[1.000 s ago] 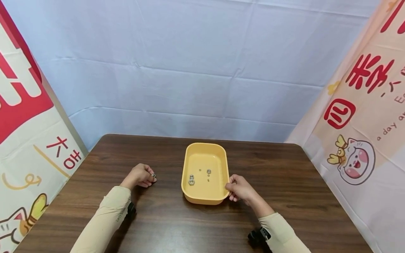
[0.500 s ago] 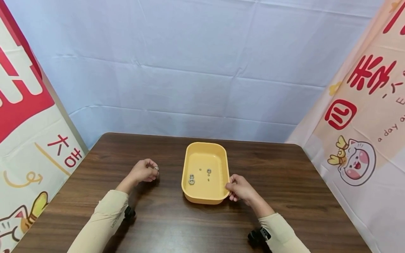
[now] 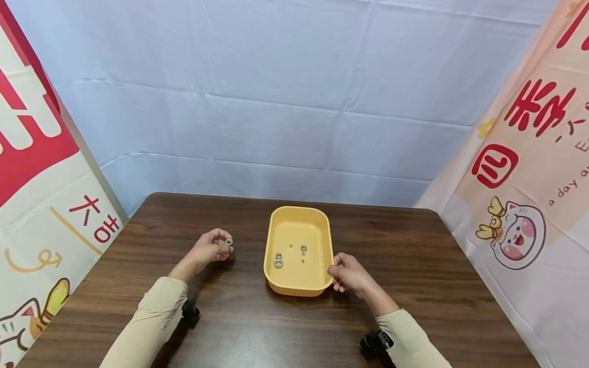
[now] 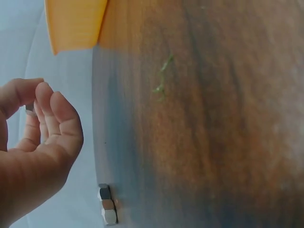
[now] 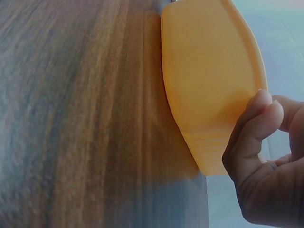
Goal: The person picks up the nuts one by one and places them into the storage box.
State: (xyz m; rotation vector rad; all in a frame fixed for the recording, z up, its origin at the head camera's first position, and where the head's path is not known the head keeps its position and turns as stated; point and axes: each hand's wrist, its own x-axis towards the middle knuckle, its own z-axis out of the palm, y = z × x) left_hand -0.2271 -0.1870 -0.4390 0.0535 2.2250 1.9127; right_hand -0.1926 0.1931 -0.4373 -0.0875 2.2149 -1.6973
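Note:
My left hand pinches a metal hex nut between thumb and fingertips, just above the table. In the left wrist view that nut is mostly covered by the fingers. To the right stands a yellow rectangular tray, upright on the table. My right hand grips its near right rim, thumb over the edge and fingers outside. Inside the tray lie a large nut, a smaller nut beside it, another nut and several tiny pieces.
On the dark wooden table, metal nuts sit near the left hand in the left wrist view; the head view hides them. A green sprig-like mark shows on the tabletop. A pale cloth hangs behind, printed banners at both sides.
My left hand has risen slightly and shifted right, lifting the nut from the table; the nut now shows plainly at the fingertips. The right hand and tray have stayed put.

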